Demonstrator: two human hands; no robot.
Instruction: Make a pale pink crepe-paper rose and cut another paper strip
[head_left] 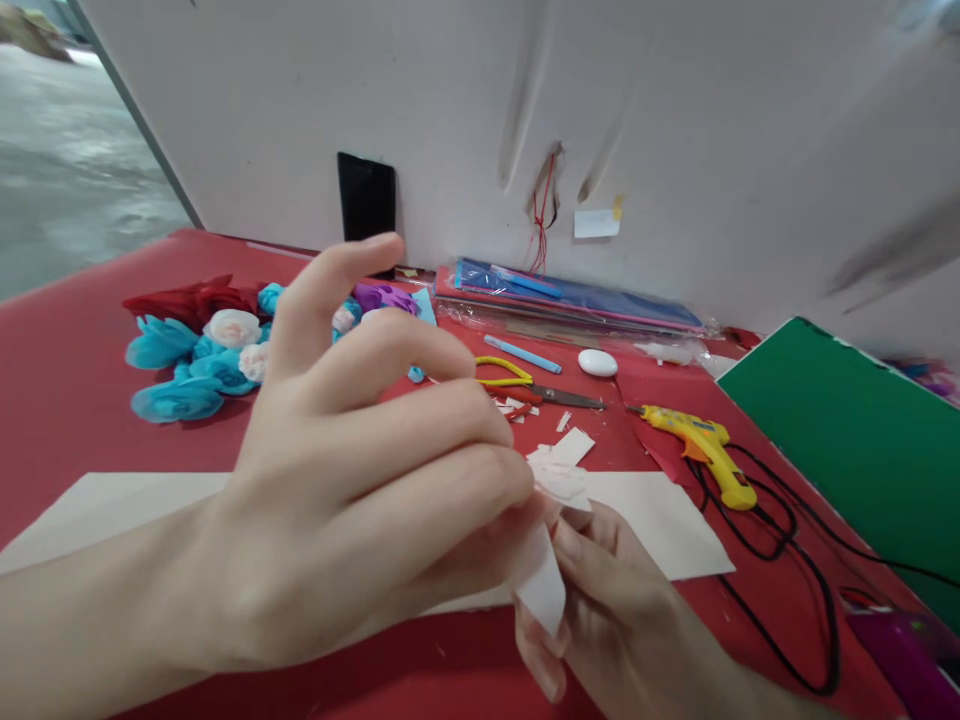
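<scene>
My left hand [360, 470] reaches across the middle, its index finger raised and its other fingers bent toward a white paper flower [561, 480]. My right hand [622, 600] pinches the flower's base from the lower right. A loose strip of the same white paper [538, 580] hangs down between the two hands. The left fingertips and thumb are partly hidden behind the hand, close against the strip. Beneath my hands lies a long cream paper sheet [652, 520]. Just beyond the flower are scissors [547, 393] with yellow and red handles, among white paper scraps [574, 447].
Blue, red, white and purple flowers [217, 350] are heaped at the left. A yellow glue gun [697, 440] with a black cord [825, 600] lies right, near a green board [862, 440]. A white oval object [598, 362], a blue pen [523, 353] and wrapped sheets [585, 300] lie behind.
</scene>
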